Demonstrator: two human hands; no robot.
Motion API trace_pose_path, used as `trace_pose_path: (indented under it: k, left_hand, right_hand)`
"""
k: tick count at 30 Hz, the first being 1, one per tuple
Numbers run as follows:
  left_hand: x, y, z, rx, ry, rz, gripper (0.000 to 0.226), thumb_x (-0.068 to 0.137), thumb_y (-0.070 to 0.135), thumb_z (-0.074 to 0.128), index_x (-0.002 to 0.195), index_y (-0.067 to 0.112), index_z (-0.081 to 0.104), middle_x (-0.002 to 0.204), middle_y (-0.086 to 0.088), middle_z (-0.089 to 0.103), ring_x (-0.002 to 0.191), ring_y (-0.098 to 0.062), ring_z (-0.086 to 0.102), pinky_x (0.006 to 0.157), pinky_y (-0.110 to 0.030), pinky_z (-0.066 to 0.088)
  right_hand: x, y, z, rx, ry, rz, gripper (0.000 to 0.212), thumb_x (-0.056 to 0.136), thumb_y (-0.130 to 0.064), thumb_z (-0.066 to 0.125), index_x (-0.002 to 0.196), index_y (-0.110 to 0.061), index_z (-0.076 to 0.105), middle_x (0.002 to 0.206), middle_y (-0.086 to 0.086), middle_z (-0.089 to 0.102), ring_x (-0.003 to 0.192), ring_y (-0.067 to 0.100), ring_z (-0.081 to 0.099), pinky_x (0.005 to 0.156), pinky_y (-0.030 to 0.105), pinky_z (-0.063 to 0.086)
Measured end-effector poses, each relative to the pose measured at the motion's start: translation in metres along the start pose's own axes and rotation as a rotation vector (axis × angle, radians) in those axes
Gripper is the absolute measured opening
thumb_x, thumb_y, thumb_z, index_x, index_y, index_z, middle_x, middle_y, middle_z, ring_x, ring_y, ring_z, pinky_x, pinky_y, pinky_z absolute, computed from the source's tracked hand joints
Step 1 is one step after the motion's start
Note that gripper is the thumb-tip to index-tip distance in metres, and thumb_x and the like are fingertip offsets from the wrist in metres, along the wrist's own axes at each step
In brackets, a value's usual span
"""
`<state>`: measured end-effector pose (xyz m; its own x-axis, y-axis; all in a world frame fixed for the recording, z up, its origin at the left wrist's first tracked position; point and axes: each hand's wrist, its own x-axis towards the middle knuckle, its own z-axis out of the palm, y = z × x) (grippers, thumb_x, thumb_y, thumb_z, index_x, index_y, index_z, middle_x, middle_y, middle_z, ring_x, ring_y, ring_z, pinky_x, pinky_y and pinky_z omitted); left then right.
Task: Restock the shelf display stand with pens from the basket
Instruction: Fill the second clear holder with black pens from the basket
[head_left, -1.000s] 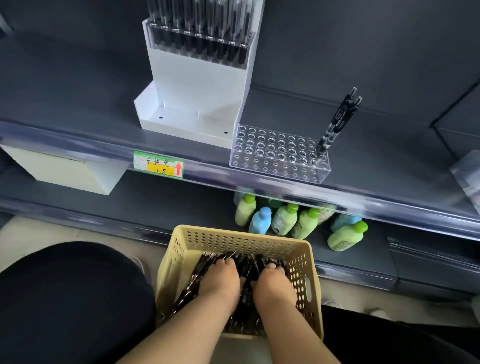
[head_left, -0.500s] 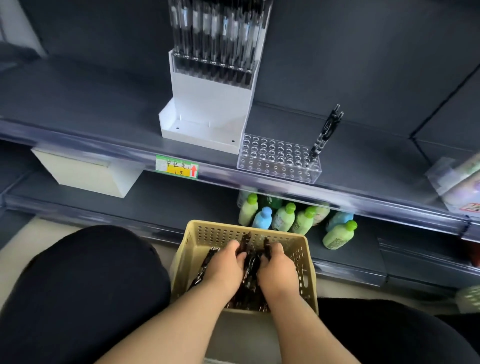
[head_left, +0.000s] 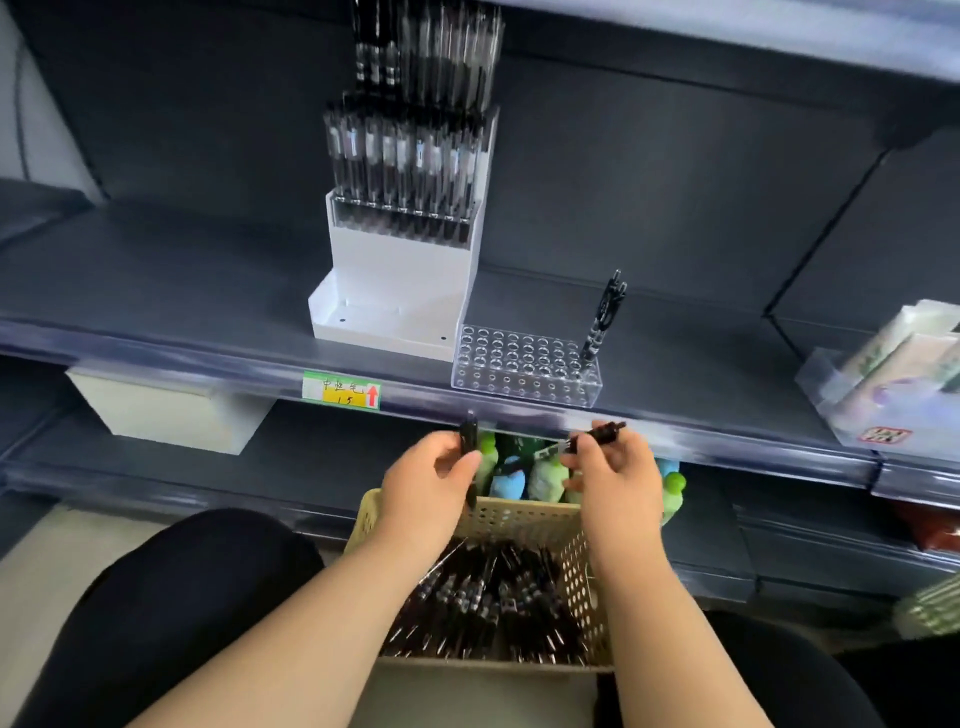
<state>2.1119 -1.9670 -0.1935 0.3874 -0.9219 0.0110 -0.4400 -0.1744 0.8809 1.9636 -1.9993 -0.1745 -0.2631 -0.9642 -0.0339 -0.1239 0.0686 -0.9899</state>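
While raised above the far rim of the cream perforated basket (head_left: 519, 512), grips one black pen (head_left: 469, 441) upright in the left hand (head_left: 423, 483), thumb and curled fingers closed round the barrel. Pinches a second black pen (head_left: 597, 433) in the fingertips of the right hand (head_left: 618, 467), nearly level, dark end pointing right. Holds both hands near each other but apart, just below the front edge of the shelf (head_left: 156, 312).

Beneath the wrists, has many more black pens (head_left: 493, 608) heaped across the basket floor, with the basket set between dark-clothed knees (head_left: 182, 613).

Up at the shelf's front edge, sees a clear acrylic pen holder (head_left: 524, 364) drilled with rows of holes, with a few pens (head_left: 605, 317) leaning in its back right corner; exact count not clear. Just beside its left end, sees a white display stand (head_left: 400, 270), upper tiers packed with upright pens (head_left: 405, 161), low front tray bare.

On the shelf's front strip, left of the holder, notes a green and yellow price label (head_left: 342, 389) with a red arrow. Under the shelf's left part, notes a pale box (head_left: 166, 415). On the lower shelf, behind the hands, makes out green and blue bottles (head_left: 545, 480), partly hidden. At the shelf's right edge, makes out packets in a clear tray (head_left: 893, 364), blurred.
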Motion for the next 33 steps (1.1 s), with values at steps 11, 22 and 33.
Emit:
trace_pose_path:
  k: [11, 22, 33]
  left_hand:
    - [0.066, 0.097, -0.012, -0.176, 0.005, 0.292, 0.016, 0.085, 0.029, 0.064, 0.100, 0.026, 0.066, 0.089, 0.018, 0.067, 0.080, 0.009, 0.059, 0.070, 0.001, 0.042]
    - [0.105, 0.108, 0.022, -0.332, -0.074, 0.299, 0.011, 0.083, 0.027, 0.068, 0.094, 0.026, 0.070, 0.086, 0.016, 0.071, 0.080, 0.007, 0.063, 0.074, -0.007, 0.048]
    - [0.119, 0.111, 0.038, -0.366, -0.085, 0.292, 0.010, 0.081, 0.024, 0.070, 0.091, 0.022, 0.073, 0.083, 0.014, 0.071, 0.077, 0.004, 0.064, 0.073, -0.009, 0.050]
  right_hand:
    - [0.093, -0.080, -0.016, 0.107, 0.096, -0.322, 0.014, 0.094, -0.015, 0.049, 0.087, -0.025, 0.057, 0.079, -0.006, 0.065, 0.064, 0.005, 0.063, 0.054, 0.018, 0.048]
    - [0.127, -0.059, -0.013, 0.030, 0.095, -0.242, 0.007, 0.091, -0.022, 0.057, 0.086, -0.024, 0.062, 0.074, -0.010, 0.066, 0.067, 0.002, 0.064, 0.054, 0.016, 0.049]
    - [0.137, -0.067, -0.008, -0.173, 0.018, -0.316, 0.013, 0.090, -0.020, 0.058, 0.080, -0.027, 0.062, 0.075, -0.006, 0.068, 0.060, 0.005, 0.062, 0.056, 0.015, 0.049]
